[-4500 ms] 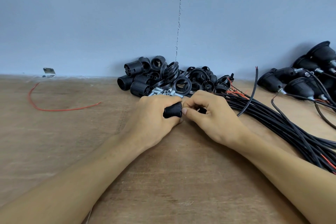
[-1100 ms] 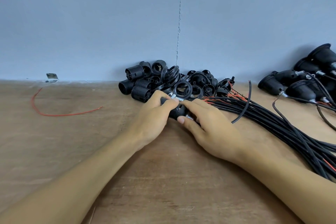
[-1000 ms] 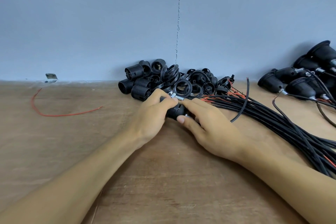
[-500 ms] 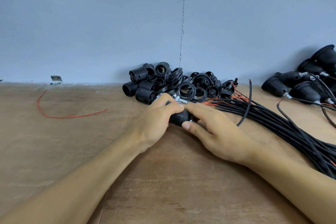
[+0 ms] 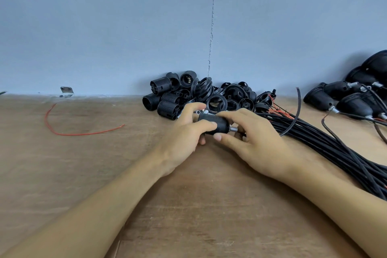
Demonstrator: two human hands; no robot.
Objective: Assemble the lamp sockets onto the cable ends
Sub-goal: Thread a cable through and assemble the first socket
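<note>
Nearest us on the wooden table (image 5: pixel 188 205), both forearms come in and meet mid-bench. The left hand (image 5: pixel 184 132) is wrapped round the ribbed end of the black lamp socket (image 5: pixel 213 121), thumb on top. The right hand (image 5: pixel 257 138) pinches the socket's smooth cap end, index above and thumb below, by the metal nipple (image 5: pixel 232 129). The socket lies sideways between the hands, apparently just off the table.

We judge the two halves are being screwed together. Risks:
- Cross-threading, if the halves meet tilted.
- Inner wires twisting or getting pinched as the cap turns.
- Fingers hide where the cable enters the nipple, so a pulled-out conductor could go unnoticed.

Just to the right, the cable bundle (image 5: pixel 335 153) runs beside the right wrist. A drag there could snag the upturned loose cable (image 5: pixel 299 111). Behind the hands, the pile of socket parts (image 5: pixel 199 96) sits close to the left knuckles, and a nudge could roll pieces off it. Far right, the finished sockets (image 5: pixel 345 102) lie against the wall (image 5: pixel 125 27).
</note>
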